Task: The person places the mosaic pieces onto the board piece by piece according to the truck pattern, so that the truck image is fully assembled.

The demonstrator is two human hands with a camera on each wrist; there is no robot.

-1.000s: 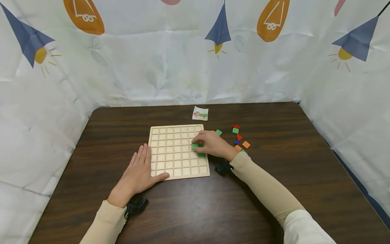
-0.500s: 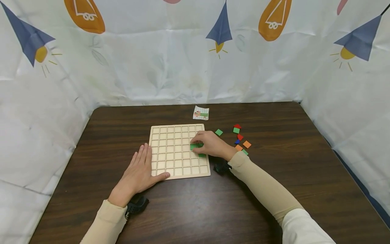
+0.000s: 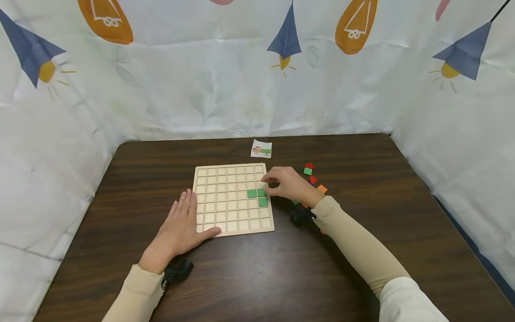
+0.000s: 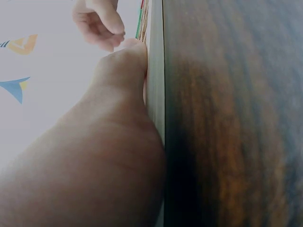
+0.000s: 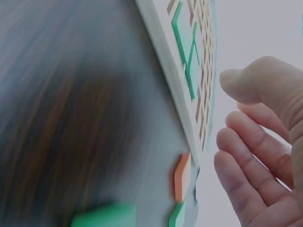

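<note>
A light wooden grid board (image 3: 225, 210) lies on the dark table, with three green square tiles (image 3: 263, 202) seated in cells near its right side. My left hand (image 3: 175, 228) rests along the board's left edge, fingers straight and thumb over the near edge. Above the right edge, beside the tiles, is my right hand (image 3: 291, 184); its thumb and fingers are apart and hold nothing. The right wrist view shows that hand (image 5: 265, 142) with bare fingertips next to the board (image 5: 168, 71) and its green tiles (image 5: 179, 33).
Right of the board lie loose tiles: a red one (image 3: 309, 166), a green one (image 3: 307, 171), an orange one (image 3: 322, 188) and others partly behind the right hand. A small printed card (image 3: 261, 149) lies beyond the board. A patterned white curtain (image 3: 225, 89) hangs behind the table.
My right hand has let go of a green tile, now lying in its cell, and has moved right and slightly up. My left hand stays in place on the board.
</note>
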